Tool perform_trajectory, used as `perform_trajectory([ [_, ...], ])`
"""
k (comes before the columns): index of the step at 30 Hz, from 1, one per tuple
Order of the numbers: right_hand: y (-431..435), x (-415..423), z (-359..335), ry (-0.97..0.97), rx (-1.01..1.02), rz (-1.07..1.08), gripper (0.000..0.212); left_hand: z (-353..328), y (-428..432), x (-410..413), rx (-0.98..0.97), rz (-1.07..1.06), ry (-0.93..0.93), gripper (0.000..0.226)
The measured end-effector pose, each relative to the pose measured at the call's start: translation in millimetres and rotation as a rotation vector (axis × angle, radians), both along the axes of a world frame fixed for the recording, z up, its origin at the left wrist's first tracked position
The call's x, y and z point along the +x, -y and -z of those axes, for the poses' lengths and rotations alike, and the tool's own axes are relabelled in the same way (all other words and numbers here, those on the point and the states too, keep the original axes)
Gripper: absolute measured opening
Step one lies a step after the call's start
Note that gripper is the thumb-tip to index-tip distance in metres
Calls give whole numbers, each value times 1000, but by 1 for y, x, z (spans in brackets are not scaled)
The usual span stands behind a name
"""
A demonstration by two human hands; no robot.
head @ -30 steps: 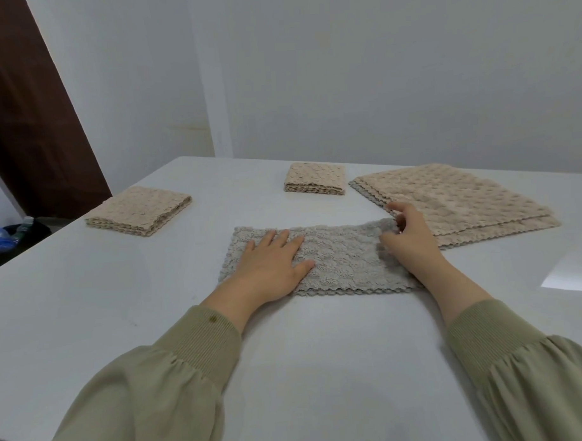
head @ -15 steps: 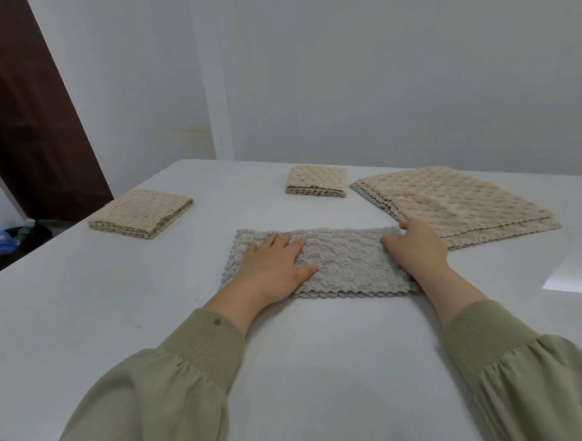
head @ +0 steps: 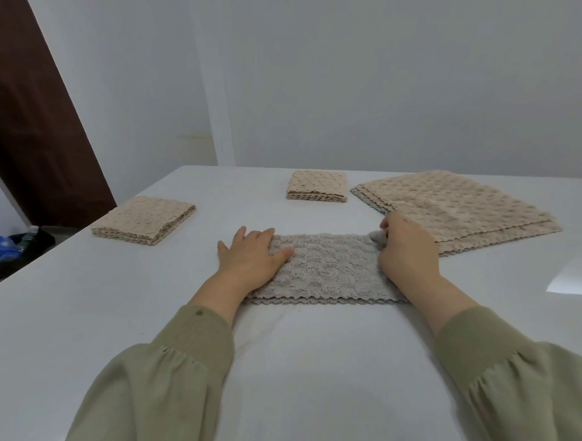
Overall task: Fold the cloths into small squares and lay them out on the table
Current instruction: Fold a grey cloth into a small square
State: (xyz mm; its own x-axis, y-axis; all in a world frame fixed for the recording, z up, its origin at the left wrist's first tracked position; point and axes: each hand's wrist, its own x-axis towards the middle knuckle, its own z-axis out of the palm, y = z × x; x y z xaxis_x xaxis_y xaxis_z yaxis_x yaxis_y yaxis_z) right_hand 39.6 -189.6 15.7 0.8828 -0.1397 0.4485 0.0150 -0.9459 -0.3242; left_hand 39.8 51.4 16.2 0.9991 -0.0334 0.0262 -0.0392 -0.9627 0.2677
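Note:
A grey textured cloth, folded into a long strip, lies on the white table in front of me. My left hand rests flat on its left end with straight fingers. At the strip's right end, my right hand pinches the far corner, which is bunched up and lifted a little off the table.
A stack of unfolded beige cloths lies right behind my right hand. Two folded beige squares sit further off, one at the left and one at the back centre. A brown door stands beyond the table's left edge.
My left hand slid left to the end of the strip. My right hand went from resting on the right end to pinching and raising its far corner.

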Motion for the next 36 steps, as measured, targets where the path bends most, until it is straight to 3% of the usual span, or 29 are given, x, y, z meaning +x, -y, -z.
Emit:
perform_trajectory([
  [3,-7,1,3,221,-170,-30,41,-7,-4,-1,23,-10,39,75],
  [6,-5,3,4,392,-184,-28,41,-21,-6,-8,-37,54,-21,73],
  [9,-4,3,4,470,-171,1,35,-38,-4,-22,-41,217,-210,59],
  [14,-8,3,3,599,-129,-128,31,-54,-3,-41,-448,298,-635,54],
  [17,-17,1,0,667,-104,-342,31,-45,-1,-32,-411,202,-440,58],
  [20,-34,-8,-6,755,-86,-475,27,-30,4,-19,-488,171,-118,31],
  [23,-49,-16,-8,824,-92,-562,23,-24,15,-18,-664,298,-130,28],
  [25,-53,-17,-7,833,-99,-559,22,-20,22,-19,-736,319,-104,13],
  [28,-48,-14,-2,727,-101,-370,29,-11,27,-14,-675,153,61,4],
  [32,-34,-12,3,434,-40,-165,47,-6,23,-12,-473,-18,194,52],
  [36,-38,-23,1,221,-105,-130,39,-4,21,-16,-156,228,147,68],
])
